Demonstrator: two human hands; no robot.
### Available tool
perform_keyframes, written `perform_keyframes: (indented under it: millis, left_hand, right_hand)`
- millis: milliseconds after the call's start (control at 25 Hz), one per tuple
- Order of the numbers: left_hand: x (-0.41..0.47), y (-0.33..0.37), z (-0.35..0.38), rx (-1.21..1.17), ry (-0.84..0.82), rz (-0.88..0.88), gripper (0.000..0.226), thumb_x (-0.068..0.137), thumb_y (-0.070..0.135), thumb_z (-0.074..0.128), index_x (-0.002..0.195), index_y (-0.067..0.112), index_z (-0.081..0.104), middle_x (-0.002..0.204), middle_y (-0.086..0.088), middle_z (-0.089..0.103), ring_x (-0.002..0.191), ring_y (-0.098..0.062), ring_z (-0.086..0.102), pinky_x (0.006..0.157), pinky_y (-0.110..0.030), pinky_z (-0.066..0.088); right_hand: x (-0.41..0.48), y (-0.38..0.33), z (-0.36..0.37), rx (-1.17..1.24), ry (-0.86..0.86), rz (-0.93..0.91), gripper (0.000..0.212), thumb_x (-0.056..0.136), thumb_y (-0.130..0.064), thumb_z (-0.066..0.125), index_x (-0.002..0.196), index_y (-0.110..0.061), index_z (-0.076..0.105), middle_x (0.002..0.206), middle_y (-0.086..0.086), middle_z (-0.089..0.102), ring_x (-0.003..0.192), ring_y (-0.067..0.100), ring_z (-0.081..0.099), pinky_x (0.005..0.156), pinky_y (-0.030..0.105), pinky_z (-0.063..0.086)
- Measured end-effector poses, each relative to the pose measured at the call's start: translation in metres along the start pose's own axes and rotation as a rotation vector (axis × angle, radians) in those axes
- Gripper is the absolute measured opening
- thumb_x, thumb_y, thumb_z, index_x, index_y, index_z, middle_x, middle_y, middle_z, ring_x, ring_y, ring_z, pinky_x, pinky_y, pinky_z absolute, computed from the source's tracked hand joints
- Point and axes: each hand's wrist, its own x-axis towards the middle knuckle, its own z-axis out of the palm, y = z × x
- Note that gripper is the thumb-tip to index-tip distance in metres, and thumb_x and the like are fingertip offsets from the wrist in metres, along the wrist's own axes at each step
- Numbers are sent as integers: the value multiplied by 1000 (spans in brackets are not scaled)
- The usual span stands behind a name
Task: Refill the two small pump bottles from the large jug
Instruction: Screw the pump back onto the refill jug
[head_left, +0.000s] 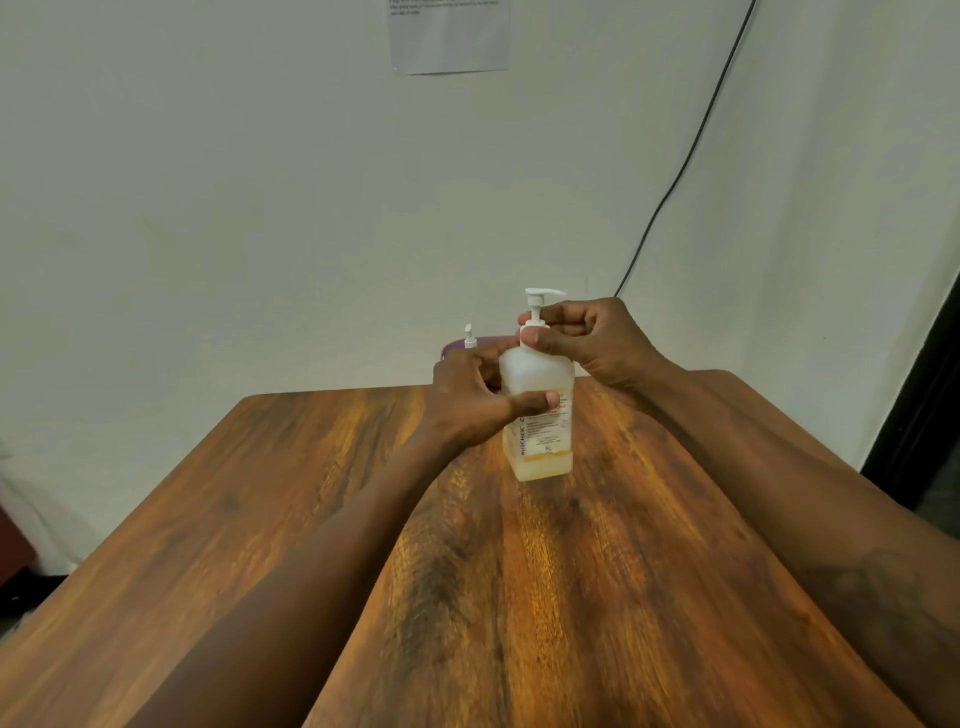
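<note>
Toward the far end of the wooden table, a small pump bottle is held upright, its base apparently resting on the surface. Its body is gripped by the left hand, with the fingers wrapped behind and the thumb laid across the label in front. The white collar at the neck is pinched by the curled thumb and fingers of the right hand, just below the pump head. Only a shallow layer of amber liquid is seen at the bottom, so the bottle is judged nearly empty. The step in hand is taken to be the unscrewing of the pump, the opening move of a refill. A second pump bottle is partly visible just behind the left hand, beside a purple object. Whether that object belongs to the large jug cannot be told. For the next move, the body must be kept from turning while the collar is twisted. The pump and its tube should then be lifted straight out, so that the bottle is not tipped.
</note>
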Motion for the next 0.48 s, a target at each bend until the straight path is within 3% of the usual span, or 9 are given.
perform_keyframes:
  millis: [80,280,360,480]
  left_hand:
    - [-1,-3,8,-7,43,-17,67,70,54,87,127,26,67,109,9,76,90,-3,73,76,-29,63]
    - [12,-10,35,22,156,35,63,68,50,90,121,22,70,103,12,74,85,0,71,69,-17,59]
    - [31,-7,43,48,140,62,61,66,44,92,118,20,71,101,12,74,84,1,70,66,-11,55]
    - [70,-14,62,108,28,92,61,66,44,91,119,21,71,106,9,75,88,-1,70,71,-19,59]
  right_hand:
    - [3,4,7,-80,140,-20,37,79,-28,86,110,-9,77,102,-1,78,91,10,76,83,35,63]
    - [11,23,7,-181,273,-55,42,79,-33,87,113,-12,77,98,-3,78,89,5,75,85,32,62]
    - [15,33,-4,-209,294,-74,46,77,-36,88,117,-15,76,103,-6,78,94,2,74,87,28,61]
    - [31,53,-34,-290,361,-81,54,70,-38,93,117,-17,76,109,-4,78,97,2,73,85,22,60]
